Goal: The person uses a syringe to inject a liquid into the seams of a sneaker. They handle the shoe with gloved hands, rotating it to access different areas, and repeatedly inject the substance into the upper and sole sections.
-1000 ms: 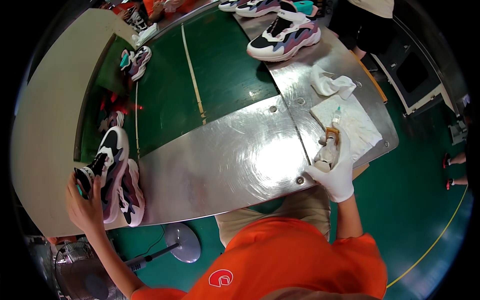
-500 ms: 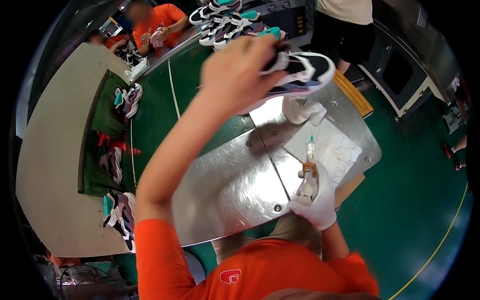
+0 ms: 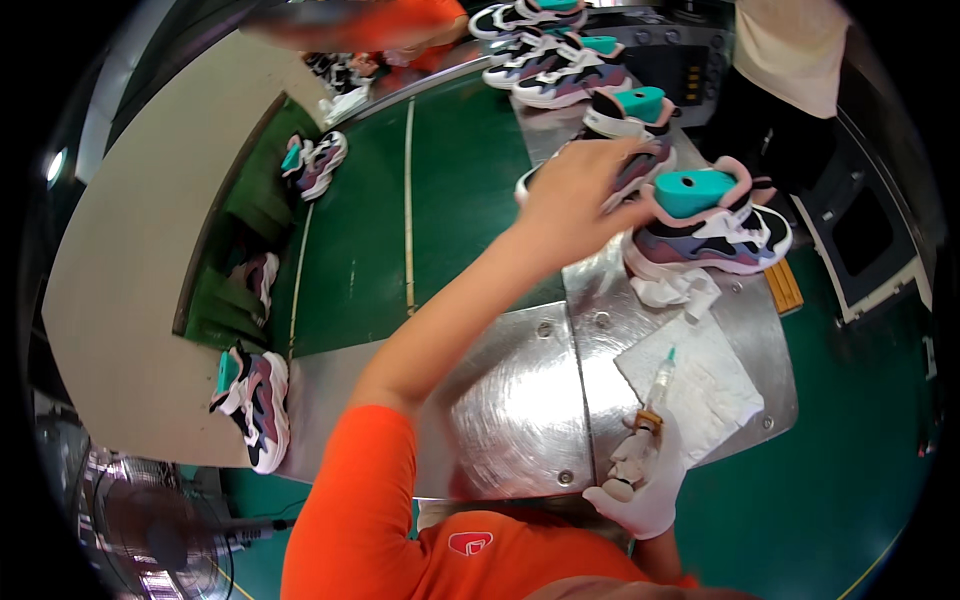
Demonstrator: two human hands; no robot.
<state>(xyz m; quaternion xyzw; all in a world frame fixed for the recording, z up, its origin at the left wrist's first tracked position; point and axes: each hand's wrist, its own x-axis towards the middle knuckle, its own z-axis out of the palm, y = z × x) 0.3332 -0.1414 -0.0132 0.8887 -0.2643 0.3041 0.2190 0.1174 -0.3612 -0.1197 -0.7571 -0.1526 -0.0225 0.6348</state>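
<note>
My left hand (image 3: pixel 580 195), bare, has its thumb and fingers apart beside a white, black and purple sneaker (image 3: pixel 710 225) with a teal shoe last inside. That sneaker stands upright at the far right of the metal tabletop. Behind the hand is another sneaker (image 3: pixel 630 125), partly covered by it. In a white glove, my right hand (image 3: pixel 655 490) grips a syringe (image 3: pixel 660 385) with a clear barrel, a brown collar and a green tip pointing up and away. A white cloth pad (image 3: pixel 710 385) lies beyond it, with a crumpled white cloth (image 3: pixel 680 290) next to the sneaker.
Several more sneakers (image 3: pixel 570 75) stand at the back. A green conveyor belt (image 3: pixel 370 230) runs beyond the metal table (image 3: pixel 500 400). Sneakers (image 3: pixel 265 410) sit along the left side by a green-curtained opening (image 3: pixel 240 230). People stand at the back; a fan (image 3: pixel 150 510) is lower left.
The sneaker my left hand held up is now standing upright on the table, and the fingers have come off it. My right hand still grips the syringe. The whole view has shifted.
</note>
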